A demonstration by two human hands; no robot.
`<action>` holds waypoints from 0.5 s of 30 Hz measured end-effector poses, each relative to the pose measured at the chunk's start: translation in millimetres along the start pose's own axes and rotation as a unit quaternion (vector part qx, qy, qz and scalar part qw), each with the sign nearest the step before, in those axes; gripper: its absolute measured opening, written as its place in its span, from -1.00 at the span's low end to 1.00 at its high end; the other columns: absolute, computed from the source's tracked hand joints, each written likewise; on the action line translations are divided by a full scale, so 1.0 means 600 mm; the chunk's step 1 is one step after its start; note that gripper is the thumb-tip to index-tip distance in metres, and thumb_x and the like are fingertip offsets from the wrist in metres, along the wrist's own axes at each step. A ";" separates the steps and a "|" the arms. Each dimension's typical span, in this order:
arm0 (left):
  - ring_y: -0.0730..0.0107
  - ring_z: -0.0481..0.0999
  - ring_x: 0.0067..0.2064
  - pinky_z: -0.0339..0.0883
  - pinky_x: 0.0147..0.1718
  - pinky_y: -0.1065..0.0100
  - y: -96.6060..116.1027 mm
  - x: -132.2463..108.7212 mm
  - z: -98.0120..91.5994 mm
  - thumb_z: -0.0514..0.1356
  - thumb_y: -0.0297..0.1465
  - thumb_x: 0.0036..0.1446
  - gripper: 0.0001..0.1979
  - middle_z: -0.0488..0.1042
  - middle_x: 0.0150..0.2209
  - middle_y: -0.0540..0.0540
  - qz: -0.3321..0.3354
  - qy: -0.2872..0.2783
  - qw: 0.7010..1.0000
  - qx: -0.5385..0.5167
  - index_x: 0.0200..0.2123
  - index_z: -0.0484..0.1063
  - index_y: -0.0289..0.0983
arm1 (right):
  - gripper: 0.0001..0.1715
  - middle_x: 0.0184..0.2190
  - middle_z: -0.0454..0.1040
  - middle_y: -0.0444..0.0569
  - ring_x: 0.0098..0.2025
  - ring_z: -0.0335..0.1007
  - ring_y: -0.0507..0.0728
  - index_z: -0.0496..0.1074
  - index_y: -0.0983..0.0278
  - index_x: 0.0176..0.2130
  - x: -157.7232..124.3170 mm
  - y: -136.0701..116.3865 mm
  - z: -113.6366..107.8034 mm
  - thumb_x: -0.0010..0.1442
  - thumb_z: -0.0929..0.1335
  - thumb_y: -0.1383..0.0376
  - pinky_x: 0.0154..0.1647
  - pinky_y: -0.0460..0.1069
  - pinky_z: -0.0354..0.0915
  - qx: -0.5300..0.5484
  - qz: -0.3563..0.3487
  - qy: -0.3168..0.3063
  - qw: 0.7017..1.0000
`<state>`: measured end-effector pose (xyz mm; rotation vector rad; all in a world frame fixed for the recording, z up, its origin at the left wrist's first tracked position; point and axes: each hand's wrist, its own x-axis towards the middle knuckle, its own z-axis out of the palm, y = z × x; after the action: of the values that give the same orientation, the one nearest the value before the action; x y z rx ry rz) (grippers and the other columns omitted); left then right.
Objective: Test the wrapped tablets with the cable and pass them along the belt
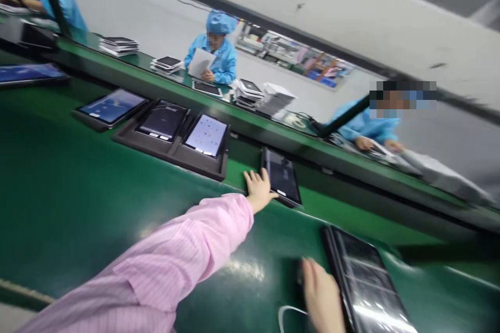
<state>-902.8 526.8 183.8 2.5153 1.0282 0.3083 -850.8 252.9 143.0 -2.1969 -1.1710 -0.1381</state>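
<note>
My left hand (258,191), at the end of a pink striped sleeve, is stretched out over the far strip of the bench. Its fingers are spread and hold nothing. Its thumb is at the lower left edge of a tablet (282,174) with a dark lit screen; whether they touch I cannot tell. Close to me, my right hand (323,296) is blurred, fingers closed together by a small dark thing I cannot make out. A white cable (287,309) curves beside it. Just right of that hand lie dark, glossy tablets (369,281), apparently stacked.
A black tray (172,151) holds two tablets with lit screens. Another tablet (113,106) is left of it, and one more (31,73) farther left. Across a green ledge, co-workers in blue sit among stacks of tablets (248,93). A white beam (312,15) crosses above.
</note>
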 end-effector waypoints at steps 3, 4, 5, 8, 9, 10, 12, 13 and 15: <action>-0.36 0.13 0.45 -0.08 0.37 -0.32 -0.006 -0.006 -0.014 0.18 -0.03 0.32 -0.05 0.19 0.37 -0.67 0.061 0.007 0.998 0.002 0.46 -0.05 -0.63 | -0.25 -0.28 0.65 0.20 -0.22 0.64 0.36 0.48 0.23 -0.25 -0.033 -0.063 0.062 0.41 0.07 -0.24 -0.20 0.19 0.51 0.015 0.034 0.040 0.999; -0.26 0.10 0.47 -0.10 0.40 -0.25 -0.019 -0.018 -0.022 0.18 -0.05 0.33 -0.11 0.17 0.41 -0.57 0.095 0.010 0.995 0.004 0.46 0.01 -0.55 | -0.29 -0.29 0.66 0.16 -0.24 0.64 0.33 0.47 0.22 -0.24 -0.044 -0.074 0.073 0.43 0.06 -0.20 -0.23 0.14 0.51 0.021 0.044 0.046 0.998; -0.12 0.08 0.49 -0.13 0.44 -0.15 -0.040 -0.035 -0.033 0.17 -0.06 0.34 -0.19 0.18 0.43 -0.44 0.131 0.012 0.991 0.007 0.45 0.08 -0.43 | -0.34 -0.33 0.65 0.12 -0.30 0.64 0.30 0.46 0.20 -0.24 -0.053 -0.082 0.079 0.45 0.08 -0.17 -0.29 0.09 0.50 0.028 0.055 0.048 0.997; 0.06 0.11 0.49 -0.22 0.46 -0.08 -0.152 -0.108 -0.093 0.20 -0.09 0.33 -0.41 0.25 0.43 -0.16 0.189 0.026 0.981 0.029 0.35 0.33 -0.13 | -0.42 -0.52 0.58 0.00 -0.54 0.56 0.23 0.42 0.19 -0.22 -0.063 -0.089 0.073 0.46 0.12 -0.14 -0.50 0.03 0.41 0.054 0.097 0.055 0.992; -0.03 0.11 0.49 -0.21 0.44 -0.19 -0.201 -0.135 -0.121 0.19 -0.15 0.33 -0.46 0.24 0.43 -0.21 0.179 0.039 0.982 0.040 0.31 0.37 -0.17 | -0.41 -0.54 0.56 0.00 -0.56 0.54 0.24 0.42 0.20 -0.21 -0.061 -0.089 0.070 0.44 0.13 -0.16 -0.52 0.03 0.40 0.063 0.110 0.059 0.990; -0.16 0.08 0.49 -0.20 0.39 -0.34 -0.255 -0.159 -0.152 0.15 -0.21 0.35 -0.48 0.20 0.44 -0.32 0.159 0.057 0.984 0.052 0.30 0.37 -0.25 | -0.39 -0.51 0.58 0.03 -0.54 0.55 0.25 0.42 0.22 -0.18 -0.057 -0.089 0.068 0.43 0.13 -0.19 -0.50 0.04 0.41 0.072 0.122 0.064 0.988; -0.41 -0.01 0.48 -0.23 0.26 -0.57 -0.362 -0.194 -0.215 0.04 -0.23 0.40 -0.46 0.12 0.44 -0.51 0.105 0.106 0.986 0.078 0.31 0.33 -0.40 | -0.35 -0.39 0.63 0.12 -0.40 0.62 0.29 0.44 0.24 -0.15 -0.048 -0.091 0.071 0.41 0.14 -0.21 -0.39 0.06 0.46 0.090 0.140 0.072 0.983; -0.36 0.03 0.48 -0.17 0.26 -0.53 -0.412 -0.202 -0.243 0.02 -0.17 0.40 -0.46 0.20 0.42 -0.43 0.064 0.154 0.980 0.108 0.31 0.33 -0.32 | -0.34 -0.33 0.64 0.14 -0.33 0.63 0.29 0.45 0.24 -0.14 -0.043 -0.093 0.075 0.40 0.14 -0.22 -0.32 0.07 0.48 0.100 0.146 0.074 0.981; -0.19 0.17 0.43 -0.09 0.32 -0.37 -0.492 -0.200 -0.284 -0.03 -0.09 0.40 -0.48 0.36 0.34 -0.24 0.031 0.166 0.974 0.149 0.28 0.35 -0.17 | -0.33 -0.23 0.64 0.17 -0.22 0.64 0.29 0.47 0.25 -0.10 -0.034 -0.095 0.085 0.39 0.14 -0.21 -0.20 0.09 0.50 0.120 0.152 0.083 0.978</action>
<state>-1229.0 681.0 199.0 2.8325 1.1979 0.6558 -917.4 290.6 123.0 -2.0743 -0.7113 -0.0468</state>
